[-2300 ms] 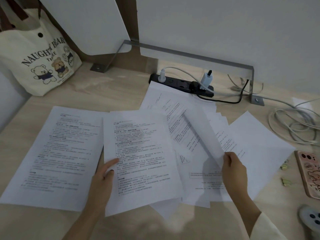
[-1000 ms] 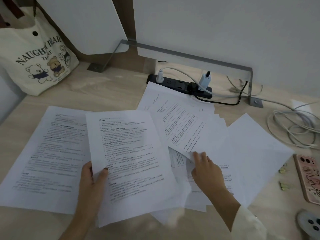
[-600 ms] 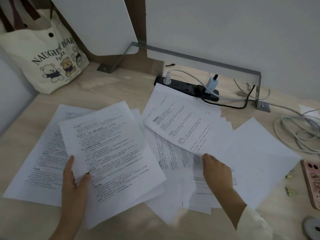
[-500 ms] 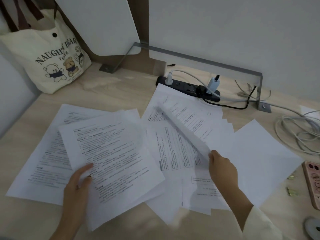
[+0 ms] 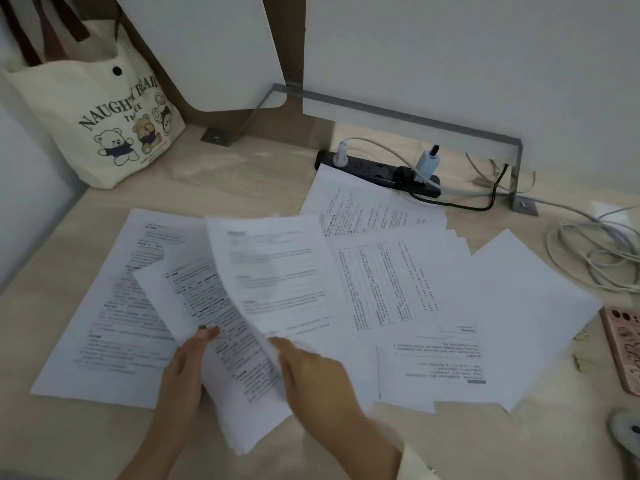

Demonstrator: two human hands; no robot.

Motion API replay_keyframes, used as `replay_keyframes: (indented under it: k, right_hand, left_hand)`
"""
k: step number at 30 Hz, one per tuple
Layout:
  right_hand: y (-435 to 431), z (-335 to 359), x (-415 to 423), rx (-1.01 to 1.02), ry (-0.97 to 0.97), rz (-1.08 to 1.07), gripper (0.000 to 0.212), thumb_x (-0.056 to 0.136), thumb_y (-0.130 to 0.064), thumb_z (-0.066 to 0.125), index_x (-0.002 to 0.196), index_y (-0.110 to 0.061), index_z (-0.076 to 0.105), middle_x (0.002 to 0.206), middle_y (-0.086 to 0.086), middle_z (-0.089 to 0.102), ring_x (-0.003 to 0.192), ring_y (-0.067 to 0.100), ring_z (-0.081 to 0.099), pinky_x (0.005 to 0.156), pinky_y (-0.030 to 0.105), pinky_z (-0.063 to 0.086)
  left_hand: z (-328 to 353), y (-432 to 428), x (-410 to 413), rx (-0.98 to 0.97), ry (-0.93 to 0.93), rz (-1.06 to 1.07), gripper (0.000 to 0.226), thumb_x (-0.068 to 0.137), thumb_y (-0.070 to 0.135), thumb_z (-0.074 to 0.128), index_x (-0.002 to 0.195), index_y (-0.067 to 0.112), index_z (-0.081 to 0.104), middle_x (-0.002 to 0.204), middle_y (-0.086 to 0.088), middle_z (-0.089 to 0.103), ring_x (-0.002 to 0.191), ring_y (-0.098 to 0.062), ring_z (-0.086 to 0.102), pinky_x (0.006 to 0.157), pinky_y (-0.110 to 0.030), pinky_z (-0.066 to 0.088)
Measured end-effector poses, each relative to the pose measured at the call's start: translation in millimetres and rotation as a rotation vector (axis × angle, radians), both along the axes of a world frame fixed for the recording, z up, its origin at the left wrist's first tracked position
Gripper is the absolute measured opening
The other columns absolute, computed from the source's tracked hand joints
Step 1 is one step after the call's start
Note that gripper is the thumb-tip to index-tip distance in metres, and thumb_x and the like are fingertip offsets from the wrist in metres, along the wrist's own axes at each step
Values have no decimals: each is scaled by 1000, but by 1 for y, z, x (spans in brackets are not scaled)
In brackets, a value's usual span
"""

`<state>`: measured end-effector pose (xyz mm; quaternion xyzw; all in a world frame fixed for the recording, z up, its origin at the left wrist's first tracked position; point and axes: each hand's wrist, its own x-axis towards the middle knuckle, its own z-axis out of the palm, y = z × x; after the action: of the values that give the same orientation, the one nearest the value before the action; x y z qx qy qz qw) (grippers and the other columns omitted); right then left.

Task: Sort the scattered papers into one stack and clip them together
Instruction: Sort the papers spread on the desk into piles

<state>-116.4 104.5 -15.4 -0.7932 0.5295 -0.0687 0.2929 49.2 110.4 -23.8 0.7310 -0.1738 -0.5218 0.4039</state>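
Head view: our right hand (image 5: 311, 372) pinches a blurred sheet (image 5: 273, 271) over the small stack (image 5: 214, 323) our left hand (image 5: 183, 372) grips, long axes nearly matched, while loose papers (image 5: 433, 292) lie rightward on the desk (image 5: 242, 181), nearer our right.

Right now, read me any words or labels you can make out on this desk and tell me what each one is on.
"NAUGHTY BEAR": on the cream tote bag, partly creased, above three cartoon bears.
"THREE": smaller line under it on the bag, middle letters folded, so uncertain.
Printed text on the scattered papers: too small and blurred to read.
Sheet in the right hand: motion-blurred, unreadable.
Phone case: drawings only, no legible words.
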Motion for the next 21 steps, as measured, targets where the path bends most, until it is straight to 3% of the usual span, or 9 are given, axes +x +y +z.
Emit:
replay_keyframes:
  k: [2, 5, 8, 10, 12, 14, 18, 21]
  right_hand:
    - [8, -5, 16, 68, -15, 38, 44, 96, -16, 32, 140, -24, 32, 110, 11, 64, 94, 33, 61, 65, 32, 35]
    - [14, 0, 26, 133, -86, 111, 40, 98, -26, 34, 138, -27, 37, 113, 11, 63, 99, 31, 59, 76, 36, 44]
    - [11, 8, 19, 241, -192, 24, 37, 94, -45, 39, 127, -32, 50, 114, 0, 65, 102, 14, 59, 89, 28, 45]
    - [2, 7, 1, 226, -215, -103, 35, 93, -44, 44, 123, -30, 55, 119, -7, 63, 104, 7, 58, 92, 21, 43]
    - [-10, 0, -29, 93, -110, -204, 32, 94, -30, 46, 125, -27, 53, 126, -7, 57, 111, 8, 54, 92, 19, 40]
    - [-22, -7, -61, -34, 111, -240, 42, 91, -17, 47, 133, -22, 44, 136, -2, 47, 119, 15, 49, 95, 23, 39]
    - [-33, -18, -108, -9, 496, -230, 66, 90, -15, 48, 146, -20, 14, 156, 8, 12, 141, 24, 20, 114, 30, 20]
    - [-33, -27, -119, 26, 591, -157, 73, 86, -12, 54, 147, -18, 13, 157, 14, 7, 143, 28, 15, 116, 34, 16]
  left_hand:
    - [1, -1, -2, -45, 10, -14, 20, 93, 41, 43, 97, 32, 60, 115, -1, 54, 107, -23, 51, 96, -39, 41]
    - [0, 2, -3, -146, 14, -23, 27, 92, 38, 44, 117, 31, 54, 119, 1, 58, 113, -23, 53, 99, -42, 41]
    - [-4, 5, 0, -157, -76, -128, 42, 93, 16, 49, 134, 22, 41, 122, 0, 54, 112, -22, 52, 92, -36, 41]
    - [-3, 3, 2, -163, -112, -159, 48, 92, 3, 46, 136, 21, 37, 120, 2, 51, 108, -18, 50, 88, -33, 39]
    - [-2, 1, 6, -191, -130, -172, 53, 92, 0, 45, 138, 24, 35, 123, 4, 49, 109, -14, 46, 91, -32, 36]
    - [-1, 0, 13, -221, -133, -177, 59, 91, 0, 46, 140, 28, 31, 127, 7, 47, 113, -12, 44, 95, -33, 34]
    - [1, 0, 28, -257, -179, -168, 64, 89, -2, 46, 140, 33, 31, 131, 11, 45, 119, -10, 41, 99, -32, 31]
    - [1, 1, 39, -256, -205, -144, 66, 87, -3, 46, 136, 40, 33, 133, 11, 46, 121, -13, 43, 98, -34, 32]
